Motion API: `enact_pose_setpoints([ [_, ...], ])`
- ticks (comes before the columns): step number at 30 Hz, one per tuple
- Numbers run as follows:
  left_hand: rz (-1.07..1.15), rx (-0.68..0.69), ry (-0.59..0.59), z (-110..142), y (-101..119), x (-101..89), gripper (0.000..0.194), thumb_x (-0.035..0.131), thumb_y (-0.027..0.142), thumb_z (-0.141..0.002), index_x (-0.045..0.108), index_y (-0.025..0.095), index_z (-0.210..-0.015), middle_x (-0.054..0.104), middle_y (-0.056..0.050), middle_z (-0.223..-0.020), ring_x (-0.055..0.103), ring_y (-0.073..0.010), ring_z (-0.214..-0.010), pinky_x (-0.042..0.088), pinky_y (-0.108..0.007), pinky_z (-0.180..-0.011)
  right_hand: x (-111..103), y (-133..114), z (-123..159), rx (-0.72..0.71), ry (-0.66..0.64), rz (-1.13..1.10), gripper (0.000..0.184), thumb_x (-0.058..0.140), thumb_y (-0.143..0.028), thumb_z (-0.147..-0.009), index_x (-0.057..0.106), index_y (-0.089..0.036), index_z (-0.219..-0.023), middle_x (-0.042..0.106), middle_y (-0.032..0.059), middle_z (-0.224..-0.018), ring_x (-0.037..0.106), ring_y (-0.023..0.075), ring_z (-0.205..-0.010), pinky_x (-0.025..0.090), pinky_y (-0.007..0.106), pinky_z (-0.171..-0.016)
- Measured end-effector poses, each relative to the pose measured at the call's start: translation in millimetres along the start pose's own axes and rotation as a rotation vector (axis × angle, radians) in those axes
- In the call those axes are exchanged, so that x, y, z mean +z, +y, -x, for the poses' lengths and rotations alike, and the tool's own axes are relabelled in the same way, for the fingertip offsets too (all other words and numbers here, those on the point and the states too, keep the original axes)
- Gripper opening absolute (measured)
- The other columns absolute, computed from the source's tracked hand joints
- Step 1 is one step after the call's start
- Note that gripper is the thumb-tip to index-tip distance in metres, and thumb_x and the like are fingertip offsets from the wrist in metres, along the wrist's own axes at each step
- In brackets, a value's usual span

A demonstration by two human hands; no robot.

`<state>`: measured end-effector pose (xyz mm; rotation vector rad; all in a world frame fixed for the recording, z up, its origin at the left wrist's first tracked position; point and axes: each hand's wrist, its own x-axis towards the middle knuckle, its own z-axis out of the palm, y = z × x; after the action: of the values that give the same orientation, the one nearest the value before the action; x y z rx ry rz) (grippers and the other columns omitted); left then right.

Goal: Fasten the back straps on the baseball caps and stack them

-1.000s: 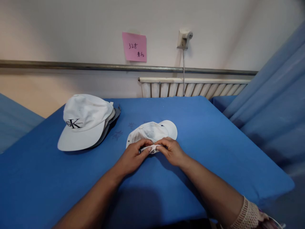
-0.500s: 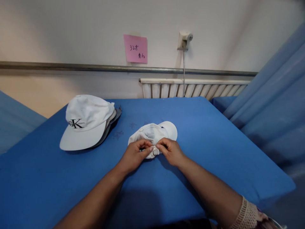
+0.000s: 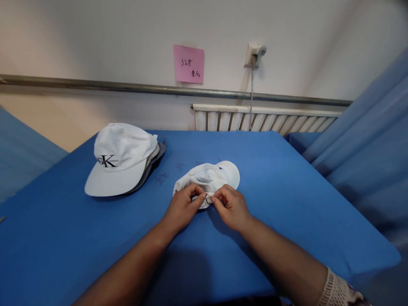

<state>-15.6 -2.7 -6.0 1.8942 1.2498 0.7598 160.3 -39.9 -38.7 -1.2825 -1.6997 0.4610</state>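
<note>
A white baseball cap (image 3: pixel 208 174) lies on its side on the blue-covered table, its brim pointing to the far right and its back strap towards me. My left hand (image 3: pixel 185 206) pinches the strap edge between thumb and fingers. From the other side my right hand (image 3: pixel 232 207) is closed on the strap beside the small metal buckle (image 3: pixel 208 200). Both sets of fingertips are close together, partly hiding the strap, so how its end runs through the buckle cannot be made out.
To the left stands a stack of caps, topped by a white cap with black letters (image 3: pixel 123 148); a dark cap (image 3: pixel 156 155) shows beneath. The table cover (image 3: pixel 287 225) is blue. A radiator (image 3: pixel 264 118), metal rail and wall socket (image 3: pixel 255 55) are behind, a blue curtain (image 3: pixel 366 140) at right.
My right hand has drawn slightly right from my left, its fingers still at the strap. The whole view has shifted a little; the stacked caps stay put.
</note>
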Motion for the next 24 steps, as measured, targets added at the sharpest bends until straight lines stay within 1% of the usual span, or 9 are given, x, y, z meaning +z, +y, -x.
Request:
enact_pose_setpoints([
  [4, -0.076, -0.006, 0.046, -1.9, -3.3, -2.9, 0.023, 0.056, 0.039, -0.088, 0.061, 0.019, -0.078, 0.063, 0.002, -0.072, 0.054, -0.0146, -0.065, 0.04, -0.025, -0.062, -1.3, 4.8, -1.2, 0.007, -0.008, 0.002, 0.014, 0.056, -0.022, -0.09, 0.055, -0.021, -0.076, 0.06, -0.0006, -0.073, 0.055, 0.0145, -0.067, 0.04, 0.026, -0.063],
  [7, -0.063, -0.018, 0.074, -4.3, -6.0, -5.8, 0.023, 0.057, 0.04, -0.087, 0.06, 0.019, -0.077, 0.061, 0.002, -0.071, 0.053, -0.0147, -0.065, 0.039, -0.025, -0.061, -0.8, 8.1, -0.7, 0.044, 0.027, -0.027, 0.014, 0.056, -0.024, -0.09, 0.055, -0.021, -0.076, 0.059, -0.0008, -0.071, 0.053, 0.0142, -0.065, 0.039, 0.026, -0.062],
  [9, -0.027, -0.016, 0.064, -5.3, -6.8, -7.0, 0.025, 0.057, 0.04, -0.087, 0.059, 0.018, -0.076, 0.059, 0.002, -0.07, 0.051, -0.0142, -0.064, 0.039, -0.024, -0.06, 0.9, 10.3, -0.2, 0.094, 0.041, -0.072, 0.015, 0.057, -0.026, -0.089, 0.056, -0.021, -0.075, 0.058, -0.0013, -0.07, 0.052, 0.0135, -0.063, 0.038, 0.025, -0.059],
  [13, 0.052, 0.046, -0.022, -4.3, -6.1, -6.8, 0.025, 0.059, 0.042, -0.088, 0.062, 0.017, -0.083, 0.064, 0.0, -0.079, 0.057, -0.0157, -0.072, 0.044, -0.025, -0.066, 3.4, 13.6, -0.6, 0.152, 0.039, -0.119, 0.016, 0.059, -0.028, -0.089, 0.058, -0.02, -0.075, 0.058, -0.0018, -0.069, 0.051, 0.0127, -0.061, 0.037, 0.023, -0.057],
  [15, 0.047, 0.081, -0.086, -2.8, -5.2, -5.6, 0.024, 0.06, 0.041, -0.088, 0.064, 0.018, -0.088, 0.066, -0.001, -0.084, 0.059, -0.0168, -0.078, 0.045, -0.026, -0.071, 3.2, 14.2, -1.5, 0.136, 0.05, -0.114, 0.016, 0.058, -0.028, -0.089, 0.057, -0.02, -0.075, 0.059, -0.0017, -0.07, 0.051, 0.0128, -0.062, 0.037, 0.024, -0.058],
  [18, 0.026, 0.108, -0.183, -1.1, -3.7, -4.4, 0.022, 0.058, 0.04, -0.09, 0.066, 0.019, -0.089, 0.066, 0.001, -0.082, 0.059, -0.0165, -0.078, 0.043, -0.026, -0.072, 1.8, 13.7, -2.2, 0.066, 0.075, -0.092, 0.016, 0.056, -0.026, -0.09, 0.056, -0.02, -0.075, 0.059, -0.0013, -0.071, 0.053, 0.0133, -0.064, 0.038, 0.025, -0.061],
  [21, 0.069, 0.084, -0.233, -1.4, -2.2, -5.4, 0.024, 0.058, 0.04, -0.09, 0.068, 0.019, -0.089, 0.067, 0.0, -0.083, 0.059, -0.0168, -0.079, 0.042, -0.027, -0.073, 0.5, 12.9, -2.1, -0.004, 0.092, -0.077, 0.015, 0.054, -0.025, -0.092, 0.056, -0.021, -0.077, 0.059, -0.0008, -0.074, 0.054, 0.0138, -0.067, 0.04, 0.026, -0.063],
  [24, 0.175, 0.009, -0.229, -3.4, -2.5, -8.4, 0.028, 0.06, 0.043, -0.088, 0.07, 0.017, -0.088, 0.066, -0.002, -0.083, 0.057, -0.0168, -0.078, 0.042, -0.027, -0.071, -0.9, 12.5, -2.8, -0.046, 0.093, -0.086, 0.015, 0.054, -0.024, -0.093, 0.056, -0.021, -0.078, 0.06, -0.0007, -0.074, 0.056, 0.0141, -0.068, 0.042, 0.026, -0.065],
])
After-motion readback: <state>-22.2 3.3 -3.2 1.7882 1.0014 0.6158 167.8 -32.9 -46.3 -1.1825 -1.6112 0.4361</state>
